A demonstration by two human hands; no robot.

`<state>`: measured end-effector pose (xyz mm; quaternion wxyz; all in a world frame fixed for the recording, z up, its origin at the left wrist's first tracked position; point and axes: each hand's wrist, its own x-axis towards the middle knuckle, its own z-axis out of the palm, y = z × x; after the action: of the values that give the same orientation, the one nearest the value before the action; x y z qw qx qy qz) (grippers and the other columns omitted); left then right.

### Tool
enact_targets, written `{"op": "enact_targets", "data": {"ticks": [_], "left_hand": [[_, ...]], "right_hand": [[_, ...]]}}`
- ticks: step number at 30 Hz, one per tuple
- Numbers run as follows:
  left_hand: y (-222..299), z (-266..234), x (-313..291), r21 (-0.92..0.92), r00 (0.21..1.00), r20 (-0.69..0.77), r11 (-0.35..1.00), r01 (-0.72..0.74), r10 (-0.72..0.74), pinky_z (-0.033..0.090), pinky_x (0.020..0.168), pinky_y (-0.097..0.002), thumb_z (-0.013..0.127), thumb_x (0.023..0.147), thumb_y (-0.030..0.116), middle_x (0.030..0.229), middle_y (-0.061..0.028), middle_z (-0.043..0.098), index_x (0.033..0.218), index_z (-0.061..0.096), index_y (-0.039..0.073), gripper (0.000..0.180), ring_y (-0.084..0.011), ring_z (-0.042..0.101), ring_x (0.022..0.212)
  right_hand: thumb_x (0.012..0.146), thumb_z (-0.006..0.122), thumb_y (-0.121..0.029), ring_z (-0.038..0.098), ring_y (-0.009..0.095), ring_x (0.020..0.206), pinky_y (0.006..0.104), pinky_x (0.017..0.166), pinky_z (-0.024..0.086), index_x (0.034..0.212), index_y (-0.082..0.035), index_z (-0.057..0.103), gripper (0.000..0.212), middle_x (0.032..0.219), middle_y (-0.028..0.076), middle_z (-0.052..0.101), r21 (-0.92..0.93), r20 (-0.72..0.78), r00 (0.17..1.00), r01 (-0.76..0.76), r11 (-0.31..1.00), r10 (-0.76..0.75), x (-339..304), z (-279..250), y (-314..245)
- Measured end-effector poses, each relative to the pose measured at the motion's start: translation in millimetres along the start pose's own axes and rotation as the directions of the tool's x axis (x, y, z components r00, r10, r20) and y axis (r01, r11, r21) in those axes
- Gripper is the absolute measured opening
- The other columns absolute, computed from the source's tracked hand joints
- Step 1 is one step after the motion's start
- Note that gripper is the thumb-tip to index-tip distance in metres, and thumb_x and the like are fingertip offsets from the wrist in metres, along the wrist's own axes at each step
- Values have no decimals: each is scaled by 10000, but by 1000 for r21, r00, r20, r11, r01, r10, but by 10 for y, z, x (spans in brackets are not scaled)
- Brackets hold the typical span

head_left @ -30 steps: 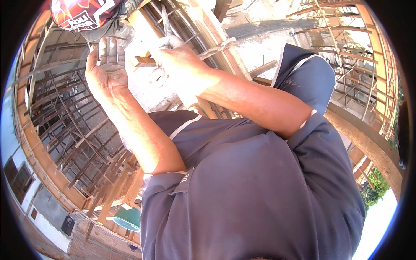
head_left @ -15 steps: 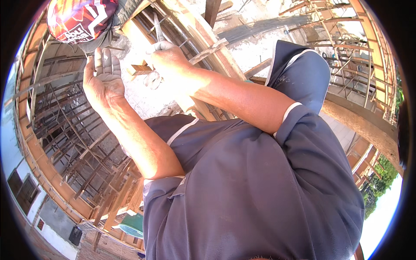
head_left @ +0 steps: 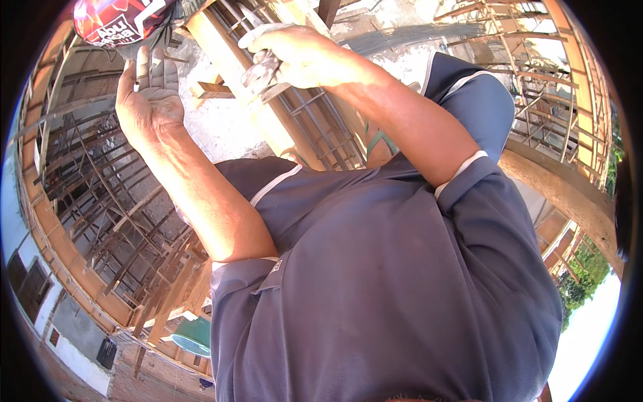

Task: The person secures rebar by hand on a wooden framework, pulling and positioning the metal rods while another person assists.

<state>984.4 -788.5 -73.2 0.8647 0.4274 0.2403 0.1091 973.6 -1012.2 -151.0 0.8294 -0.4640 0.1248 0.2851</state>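
My left hand point(head_left: 155, 100) is raised, palm up, with its grey-coated fingers stretched out and nothing in them. Just beyond its fingertips is a red patterned cap point(head_left: 117, 20). My right hand point(head_left: 295, 53) is wrapped round a grey metal hand tool point(head_left: 262, 72), whose blunt end sticks out below the fist. Glare and the fingers hide much of the tool, so its exact kind is unclear. Under this hand runs a cage of steel bars point(head_left: 315, 120) between wooden formwork boards point(head_left: 224, 57).
To the left, a dense framework of timber props point(head_left: 100, 181) fills the lower level. A thick wooden beam point(head_left: 549, 177) crosses at right. A green tub point(head_left: 193, 335) shows at lower left. Long thin bars point(head_left: 415, 37) lie at the far side.
My right hand has moved up and to the right with the tool, uncovering more of the steel cage. My left hand has shifted slightly up and left, staying open.
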Motion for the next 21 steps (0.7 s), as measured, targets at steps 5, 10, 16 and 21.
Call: {"op": "enact_targets", "data": {"ticks": [5, 10, 16, 21], "left_hand": [[39, -25, -2, -27, 999, 28, 999, -30, 31, 408, 1084, -542, 496, 982, 98, 1414, -240, 498, 1387, 365, -19, 441, -402, 495, 1303], [-11, 16, -19, 8, 998, -20, 998, -64, 64, 432, 1073, -504, 508, 989, 115, 1275, -233, 589, 1388, 354, -54, 460, -358, 543, 1252], [45, 101, -137, -15, 998, 0, 998, -65, 65, 454, 1051, -482, 527, 980, 100, 1271, -233, 589, 1369, 367, -68, 453, -360, 550, 1241], [70, 75, -139, 4, 993, -42, 994, -113, 113, 448, 1051, -494, 512, 991, 111, 1364, -224, 549, 1355, 403, -28, 405, -350, 535, 1270]], "right_hand": [[913, 611, -69, 608, 182, 640, 334, 568, 539, 1071, 23, 625, 184, 753, 63, 588, 223, -42, 999, 15, 975, -6, -1, -504, -428], [857, 582, 50, 640, 178, 803, 310, 664, 557, 1124, -10, 657, 284, 920, 83, 621, -354, -23, 988, 134, 926, -151, -135, 287, 109], [904, 600, -54, 664, 215, 710, 369, 598, 586, 1079, 18, 597, 189, 799, 89, 582, 38, 21, 996, 86, 996, -87, 30, -596, -461], [900, 570, -42, 628, 132, 827, 262, 670, 533, 1178, -20, 639, 288, 846, 50, 602, -50, -86, 995, 44, 998, -49, -301, 60, -181]]}}
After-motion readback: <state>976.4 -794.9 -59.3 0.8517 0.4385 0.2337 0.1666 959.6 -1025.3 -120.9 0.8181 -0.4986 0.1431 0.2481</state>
